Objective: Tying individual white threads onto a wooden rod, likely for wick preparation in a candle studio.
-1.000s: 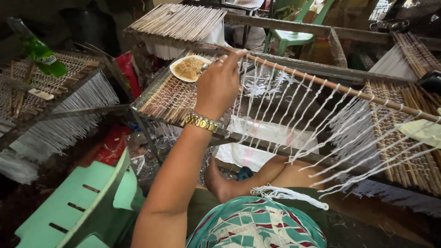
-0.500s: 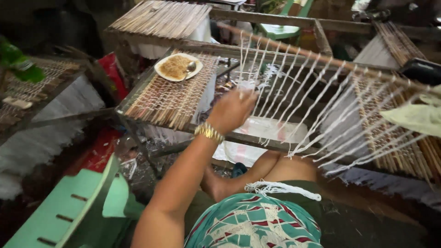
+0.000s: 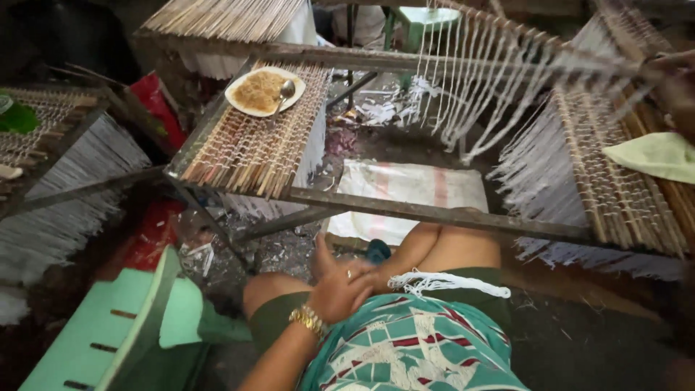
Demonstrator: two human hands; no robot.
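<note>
Head view, near to far.

Nearest me: the left hand lies in the lap, on the thigh at the edge of the patterned teal cloth. Its fingers are loosely spread and relaxed, gripping nothing; a gold wristband sits at the wrist. Just right of that hand a small bundle of white string rests across the lap, not touched.

Left of the lap I note a pale green plastic chair.

Beyond the knees runs the near bar of the wooden frame, with a white sack on the floor beneath it.

On the frame's left section lies a woven stick mat; a white plate of noodles with a spoon stands at its far end.

Farther right, white cords hang in loops from a raised pole. At the far right edge the right hand is up by that pole and blurred; I cannot tell how its fingers stand. Below it a second stick mat carries a pale green cloth.
</note>
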